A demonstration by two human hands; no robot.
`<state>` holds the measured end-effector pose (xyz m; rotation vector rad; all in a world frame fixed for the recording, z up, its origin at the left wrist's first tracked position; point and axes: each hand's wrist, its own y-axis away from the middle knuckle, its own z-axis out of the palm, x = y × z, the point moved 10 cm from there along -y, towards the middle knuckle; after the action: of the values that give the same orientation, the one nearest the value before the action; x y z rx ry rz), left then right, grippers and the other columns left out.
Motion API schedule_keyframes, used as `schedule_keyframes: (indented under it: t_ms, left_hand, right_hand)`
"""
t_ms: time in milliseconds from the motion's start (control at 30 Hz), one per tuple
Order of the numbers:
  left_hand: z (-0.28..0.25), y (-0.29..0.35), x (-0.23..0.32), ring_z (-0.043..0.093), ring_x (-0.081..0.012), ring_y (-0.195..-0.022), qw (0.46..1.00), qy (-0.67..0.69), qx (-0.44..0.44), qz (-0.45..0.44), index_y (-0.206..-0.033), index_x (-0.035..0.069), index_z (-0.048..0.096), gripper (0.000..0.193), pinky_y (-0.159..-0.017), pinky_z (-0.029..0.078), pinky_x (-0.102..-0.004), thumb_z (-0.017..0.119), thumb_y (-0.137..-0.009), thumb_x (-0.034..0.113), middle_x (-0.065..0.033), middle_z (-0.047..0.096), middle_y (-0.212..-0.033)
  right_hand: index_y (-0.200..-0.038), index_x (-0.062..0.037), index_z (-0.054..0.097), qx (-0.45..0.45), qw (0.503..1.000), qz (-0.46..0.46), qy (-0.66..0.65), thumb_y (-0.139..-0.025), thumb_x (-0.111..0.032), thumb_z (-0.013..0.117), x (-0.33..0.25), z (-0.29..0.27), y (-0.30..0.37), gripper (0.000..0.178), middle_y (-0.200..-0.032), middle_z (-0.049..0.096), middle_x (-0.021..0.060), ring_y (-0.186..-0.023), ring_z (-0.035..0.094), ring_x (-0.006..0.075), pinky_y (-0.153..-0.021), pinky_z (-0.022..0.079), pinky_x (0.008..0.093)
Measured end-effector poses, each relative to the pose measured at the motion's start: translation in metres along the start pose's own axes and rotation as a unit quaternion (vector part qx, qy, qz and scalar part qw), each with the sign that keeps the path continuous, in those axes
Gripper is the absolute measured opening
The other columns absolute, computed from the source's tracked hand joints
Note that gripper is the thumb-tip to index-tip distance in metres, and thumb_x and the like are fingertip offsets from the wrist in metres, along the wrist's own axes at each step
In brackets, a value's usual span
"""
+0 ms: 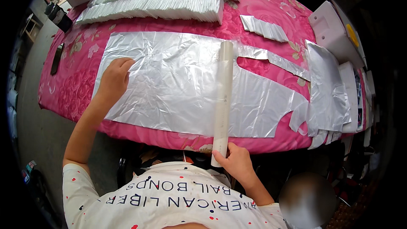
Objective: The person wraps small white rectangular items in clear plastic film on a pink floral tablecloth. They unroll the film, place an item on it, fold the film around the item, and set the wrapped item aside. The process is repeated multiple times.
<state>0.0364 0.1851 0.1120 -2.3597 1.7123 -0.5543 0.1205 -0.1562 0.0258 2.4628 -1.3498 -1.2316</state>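
A thin, shiny silver-white plastic apron [169, 85] lies spread on the table, its neck loop and cut-out armhole toward the right. Across it, running from far to near, is a long pale plastic tube [224, 89]. My right hand [237, 160] grips this tube by its near end, just past the table's front edge. Over the left part of the apron is my left hand [116, 78], its fingers bent and held together. Whatever may be between those fingertips is hidden.
Pink flowered cloth [76, 97] covers the table. Long rows of folded white packets [157, 2] stand at the back, with a smaller row [263, 29] to their right. More plastic sheets [326, 89] and a white foam box [335, 32] are at right. A phone [57, 59] and dark bottle [59, 17] stand left.
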Motion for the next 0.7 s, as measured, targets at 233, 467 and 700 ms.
schedule_keyframes:
  t_ms: [233, 467, 700]
  left_hand:
    - [0.074, 0.012, 0.166, 0.042, -0.0332, -0.122, 0.950, 0.292, -0.059, 0.097, -0.128, -0.001, 0.042, 0.048, -0.101, 0.037, -0.0393, 0.055, -0.082, 0.004, -0.0158, 0.043, -0.134]
    - [0.121, 0.013, 0.198, 0.022, -0.0386, -0.135, 0.960, 0.229, -0.120, 0.102, -0.135, -0.009, 0.029, 0.057, -0.110, 0.019, -0.0465, 0.048, -0.085, 0.013, -0.0248, 0.025, -0.143]
    - [0.132, 0.015, 0.202, 0.021, -0.0373, -0.136, 0.977, 0.140, -0.111, 0.119, -0.133, -0.013, 0.029, 0.063, -0.112, 0.014, -0.0449, 0.043, -0.083, 0.021, -0.0274, 0.026, -0.142]
  right_hand:
    - [-0.081, 0.0040, 0.060, -0.002, 1.000, -0.003, -0.015, -0.076, -0.039, 0.067, -0.003, -0.002, 0.002, 0.043, -0.068, 0.062, 0.0227, -0.064, 0.062, 0.0368, -0.061, 0.049, 0.0415]
    - [-0.080, 0.0041, 0.060, -0.003, 1.000, 0.001, -0.014, -0.076, -0.039, 0.067, 0.002, -0.001, 0.002, 0.044, -0.067, 0.061, 0.0226, -0.064, 0.062, 0.0372, -0.061, 0.049, 0.0411]
    - [-0.086, 0.0025, 0.065, -0.065, 0.998, 0.010, 0.001, -0.077, -0.038, 0.067, -0.002, 0.002, -0.001, 0.041, -0.072, 0.064, 0.0195, -0.067, 0.065, 0.0310, -0.062, 0.050, 0.0352]
